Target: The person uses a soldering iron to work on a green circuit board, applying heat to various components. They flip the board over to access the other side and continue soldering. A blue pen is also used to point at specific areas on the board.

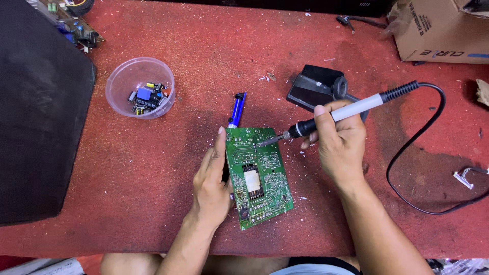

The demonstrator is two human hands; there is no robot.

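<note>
Hands: left hand (213, 181) grips green circuit board (259, 175) | right hand (338, 140) clasps soldering iron (336, 114), tip on board

Rough, matt red worktop (153, 168), its grainy surface worn dark in patches and flecked with pale bits. On it a flat green circuit board (260, 175), glossy lacquer catching light, tiny bright metal solder points across it. The left hand (211, 183) steadies the board's edge. The right hand (338, 142) grips a soldering iron (336, 114): smooth pale plastic barrel, ribbed black collar, thin metal tip, matt black rubbery cable. Round clear plastic bowl (140, 86), cloudy and smooth. Shiny blue plastic tube (237, 108). Brown cardboard box (440, 30), dull paper finish.
</note>
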